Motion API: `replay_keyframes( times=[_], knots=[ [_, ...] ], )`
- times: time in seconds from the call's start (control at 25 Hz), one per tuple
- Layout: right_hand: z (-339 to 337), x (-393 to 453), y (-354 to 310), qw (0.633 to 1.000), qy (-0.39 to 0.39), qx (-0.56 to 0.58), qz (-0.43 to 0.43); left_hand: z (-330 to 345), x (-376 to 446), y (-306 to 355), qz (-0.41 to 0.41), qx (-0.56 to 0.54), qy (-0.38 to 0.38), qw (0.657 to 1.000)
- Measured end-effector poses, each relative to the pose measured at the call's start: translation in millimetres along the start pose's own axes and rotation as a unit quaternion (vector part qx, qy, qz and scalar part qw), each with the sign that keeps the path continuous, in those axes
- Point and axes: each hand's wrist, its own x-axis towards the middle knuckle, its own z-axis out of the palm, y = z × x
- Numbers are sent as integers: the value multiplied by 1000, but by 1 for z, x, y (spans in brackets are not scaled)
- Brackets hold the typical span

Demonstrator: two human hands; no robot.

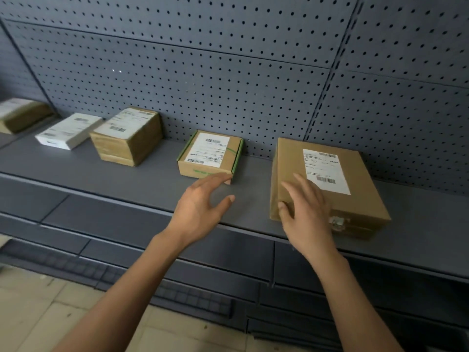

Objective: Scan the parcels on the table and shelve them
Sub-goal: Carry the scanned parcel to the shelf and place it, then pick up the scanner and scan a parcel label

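A person's right hand (305, 209) rests with spread, relaxed fingers on the near left corner of a large brown cardboard parcel (327, 184) lying flat on the grey metal shelf (142, 174). Its long axis runs away from the person toward the grey perforated back panel (228, 72). The left hand (200, 201) hovers open and empty just left of it, fingertips close to a small green-edged cardboard box (210, 156). The right hand is the nearer one, likely for a final nudge.
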Motion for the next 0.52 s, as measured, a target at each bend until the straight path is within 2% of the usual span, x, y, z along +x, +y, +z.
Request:
replay_keyframes(
  times=[0.2, 0.52],
  knots=[
    [38, 17, -105, 987, -31, 93, -126, -86, -41, -50, -45, 27, 67, 996],
    [85, 28, -294, 935, -106, 215, -259, -225, -128, -136, -129, 77, 169, 974]
  ],
)
